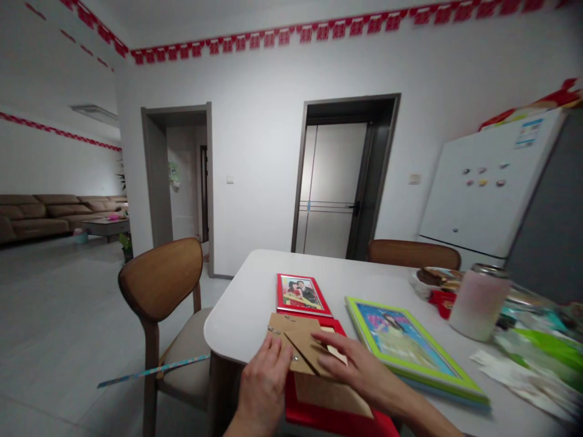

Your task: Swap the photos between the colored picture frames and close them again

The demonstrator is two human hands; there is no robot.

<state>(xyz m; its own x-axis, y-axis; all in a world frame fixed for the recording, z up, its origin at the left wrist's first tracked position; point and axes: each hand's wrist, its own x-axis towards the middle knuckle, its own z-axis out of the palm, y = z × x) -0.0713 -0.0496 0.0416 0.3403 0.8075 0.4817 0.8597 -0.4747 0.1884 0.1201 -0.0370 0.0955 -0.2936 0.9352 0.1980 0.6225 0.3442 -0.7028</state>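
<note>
A brown picture-frame backing board [281,323] with a fold-out stand and small metal clips is in front of me, over a red picture frame [339,419] lying on the table. My left hand [265,379] grips the board's near left edge, its fingers close together on top. Across the right part of the board, my right hand [353,364] rests with fingers stretched and apart, touching the stand. Beige backing shows inside the red frame. Just beyond lies a red-framed couple photo [300,294]. To the right is a green-framed portrait [405,340], stacked on something bluish.
A pale pink tumbler [480,303], crumpled tissue [523,379] and plastic bags [546,352] crowd the right of the white table [237,303]. A wooden chair [166,282] stands left, with a blue patterned strip [155,369] across its seat. Another chair [414,253] is behind the table.
</note>
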